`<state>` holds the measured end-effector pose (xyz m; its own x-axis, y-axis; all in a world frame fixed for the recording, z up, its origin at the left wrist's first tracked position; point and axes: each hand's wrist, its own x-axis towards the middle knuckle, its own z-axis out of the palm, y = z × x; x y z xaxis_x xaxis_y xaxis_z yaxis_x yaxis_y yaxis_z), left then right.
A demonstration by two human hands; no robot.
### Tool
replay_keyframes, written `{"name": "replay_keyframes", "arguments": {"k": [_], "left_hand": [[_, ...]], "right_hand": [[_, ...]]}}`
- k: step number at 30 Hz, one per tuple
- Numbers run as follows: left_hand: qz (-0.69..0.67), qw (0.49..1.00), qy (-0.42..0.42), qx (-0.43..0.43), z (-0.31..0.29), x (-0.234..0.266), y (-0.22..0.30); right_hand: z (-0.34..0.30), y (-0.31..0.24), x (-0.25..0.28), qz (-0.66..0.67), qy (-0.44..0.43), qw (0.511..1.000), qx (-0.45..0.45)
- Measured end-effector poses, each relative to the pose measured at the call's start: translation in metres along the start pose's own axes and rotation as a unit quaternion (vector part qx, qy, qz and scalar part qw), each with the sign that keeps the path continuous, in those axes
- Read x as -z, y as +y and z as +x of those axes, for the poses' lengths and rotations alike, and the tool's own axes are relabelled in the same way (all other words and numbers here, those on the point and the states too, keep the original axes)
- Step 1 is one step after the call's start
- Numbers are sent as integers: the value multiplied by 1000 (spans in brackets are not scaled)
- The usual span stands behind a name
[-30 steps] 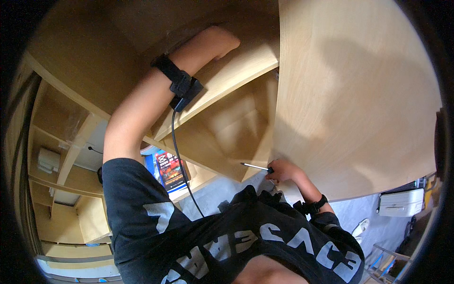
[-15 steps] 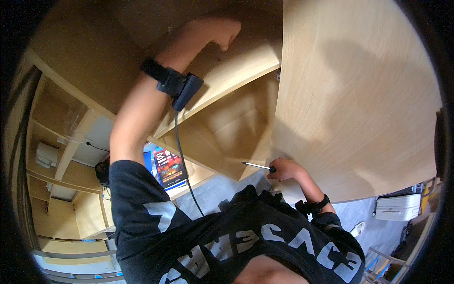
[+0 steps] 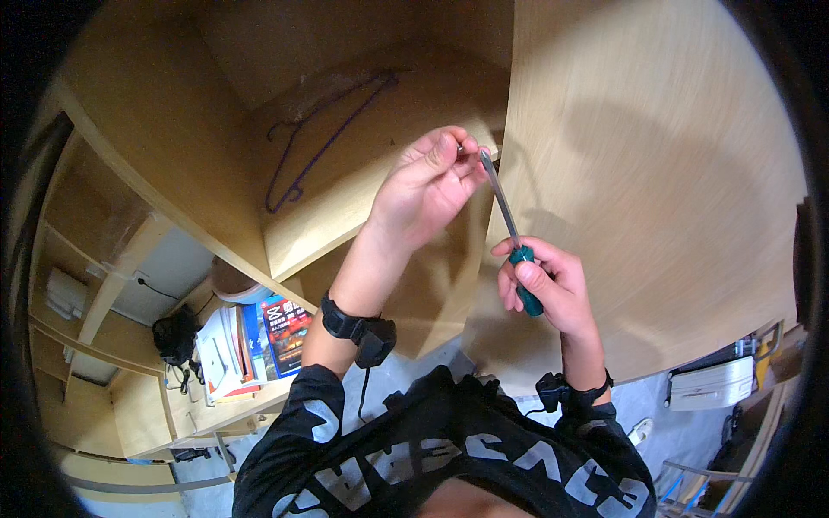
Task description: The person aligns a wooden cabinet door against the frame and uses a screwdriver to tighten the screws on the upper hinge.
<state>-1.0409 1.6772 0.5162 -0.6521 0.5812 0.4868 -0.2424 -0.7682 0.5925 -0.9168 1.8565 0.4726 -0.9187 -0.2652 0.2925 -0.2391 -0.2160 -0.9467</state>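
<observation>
Wooden shelves and a big light-brown wooden cupboard panel (image 3: 656, 190) fill the view, with a purple wire hanger (image 3: 324, 138) lying on a shelf board (image 3: 363, 198) up top. Lower down on the left, some books with bright covers (image 3: 259, 332) stand on a shelf.

Both hands are held up close together, just in front of the panel's edge. The right hand (image 3: 544, 289) is wrapped tight around the green plastic handle of a screwdriver with a long thin metal rod (image 3: 509, 233). The rod points up toward the left hand (image 3: 427, 186). The left fingers (image 3: 449, 151) pinch together right at the tip of the rod. They seem to hold something very small there, maybe a screw, but it is too tiny to tell.

I think the little thing could slip from the fingers and drop, because it is so small. The sharp tip could also poke a finger if the right hand pushes too hard, since the fingers sit right on it.
</observation>
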Motion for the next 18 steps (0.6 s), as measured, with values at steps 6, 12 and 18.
{"name": "replay_keyframes", "arguments": {"k": [6,12,18], "left_hand": [[-56,998,-13,-15,-3,-3,0],[-13,999,-24,-43,-1,3,2],[101,994,-3,-48,0,10,11]], "right_hand": [[0,-2,-12,-57,27,998,-16],[6,-2,-15,-48,40,997,-37],[7,-6,-15,-58,31,997,-38]]}}
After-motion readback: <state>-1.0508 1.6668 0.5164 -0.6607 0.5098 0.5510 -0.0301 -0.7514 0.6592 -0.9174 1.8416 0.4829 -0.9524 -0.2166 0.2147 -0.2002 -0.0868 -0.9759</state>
